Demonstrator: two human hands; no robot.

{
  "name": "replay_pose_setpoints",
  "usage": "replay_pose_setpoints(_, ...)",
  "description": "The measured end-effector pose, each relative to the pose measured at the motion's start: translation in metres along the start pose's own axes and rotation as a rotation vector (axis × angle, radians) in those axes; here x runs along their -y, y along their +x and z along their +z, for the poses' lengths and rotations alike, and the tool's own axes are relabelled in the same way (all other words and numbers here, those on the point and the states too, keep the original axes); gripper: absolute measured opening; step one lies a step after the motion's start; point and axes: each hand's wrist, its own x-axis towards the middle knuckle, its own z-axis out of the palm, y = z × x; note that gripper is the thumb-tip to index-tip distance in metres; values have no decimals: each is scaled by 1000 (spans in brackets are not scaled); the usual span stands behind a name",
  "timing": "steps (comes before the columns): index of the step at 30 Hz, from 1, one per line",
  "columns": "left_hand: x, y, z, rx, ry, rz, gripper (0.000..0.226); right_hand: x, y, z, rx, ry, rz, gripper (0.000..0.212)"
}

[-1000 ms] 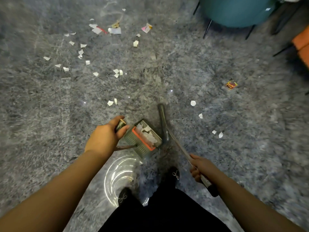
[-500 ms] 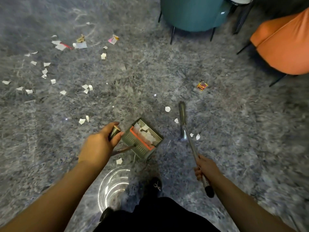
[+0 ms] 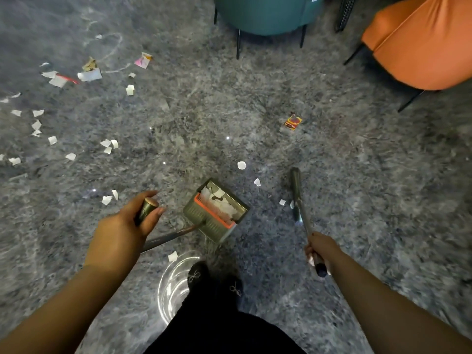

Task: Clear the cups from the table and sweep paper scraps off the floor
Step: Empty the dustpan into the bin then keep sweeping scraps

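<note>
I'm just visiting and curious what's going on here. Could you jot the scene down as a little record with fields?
Left hand: grips the dustpan handle
Right hand: grips the broom handle
Dustpan: holds white paper scraps
Broom head: on the floor, right of the dustpan
Loose scraps: many at far left, a few near the broom
Wrapper: red and yellow, ahead on the floor
Chairs: teal chair, orange chair

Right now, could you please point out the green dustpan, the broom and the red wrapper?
green dustpan point(image 3: 217, 221): head view, orange-edged tray.
broom point(image 3: 296, 185): head view, dark head.
red wrapper point(image 3: 293, 121): head view, its middle.
</note>
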Motion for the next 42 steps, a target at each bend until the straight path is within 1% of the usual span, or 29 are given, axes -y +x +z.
replay_pose_setpoints(3,4,10,-8,13,-18,0,48,11,17,15,29,-15,74,15)
replay_pose_setpoints(6,12,25,-11,32,9,17,51,16,18,45,69,-84,62,16)
replay_pose_setpoints(10,24,43,-14,30,35,11,40,18,2,88,151,-154,53,22)
replay_pose_setpoints(13,34,56,-19,25,52,13,38,24,-14,116,219,-331,-43,31)
replay_pose_setpoints(15,41,63,-25,20,37,-4,37,28,-24,133,258,-388,-65,36)
replay_pose_setpoints(20,53,77,-36,0,24,-16,34,42,-40,157,366,-239,114,41)
replay_pose_setpoints(23,58,85,-40,25,40,-26,35,52,-57,160,381,-219,115,39)
replay_pose_setpoints(26,60,92,-45,14,44,-34,37,60,-76,157,365,-192,87,37)
replay_pose_setpoints(30,54,98,-50,5,13,-49,38,73,-86,142,327,-204,-46,38)
replay_pose_setpoints(32,48,101,-47,4,29,-48,37,82,-85,128,327,-182,-81,37)
replay_pose_setpoints(37,8,115,-30,-1,69,-44,34,125,-67,80,315,-83,-15,43)
replay_pose_setpoints(42,-43,136,4,-32,89,-73,36,182,-45,20,351,-95,9,33)
